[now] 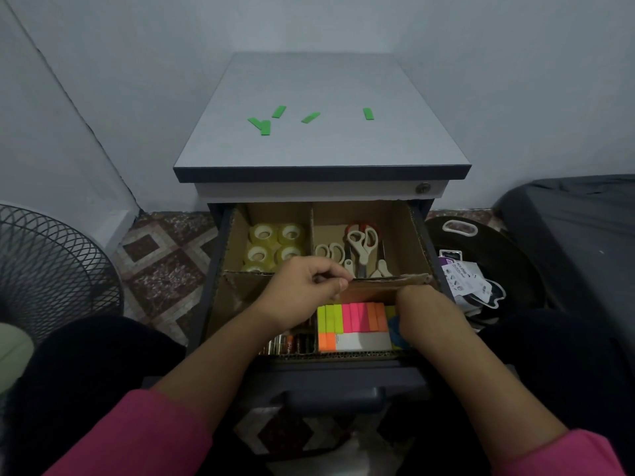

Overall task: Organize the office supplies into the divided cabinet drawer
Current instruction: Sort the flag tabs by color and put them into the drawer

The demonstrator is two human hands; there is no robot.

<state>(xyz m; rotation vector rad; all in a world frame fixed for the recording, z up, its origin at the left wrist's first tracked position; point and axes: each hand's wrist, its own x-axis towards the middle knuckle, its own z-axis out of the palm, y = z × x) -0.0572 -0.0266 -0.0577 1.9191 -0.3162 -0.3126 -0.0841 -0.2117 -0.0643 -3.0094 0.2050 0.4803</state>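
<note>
The open cabinet drawer (417,231) holds a cardboard divider (385,280) with four compartments. Clear tape rolls (275,243) fill the far left one and several scissors (360,247) lie in the far right one. Neon sticky notes (350,317) sit in the near right compartment, batteries (292,343) in the near left. My left hand (305,290) pinches the top edge of the cross divider. My right hand (419,310) reaches down into the near right compartment; its fingers are hidden behind the wrist. Several green strips (264,127) lie on the cabinet top (323,146).
A black fan grille (51,269) stands at the left. On the floor at the right lie a black round object (481,249) and packaging papers (464,280). A dark covered seat (577,228) is at the far right. My knees flank the drawer.
</note>
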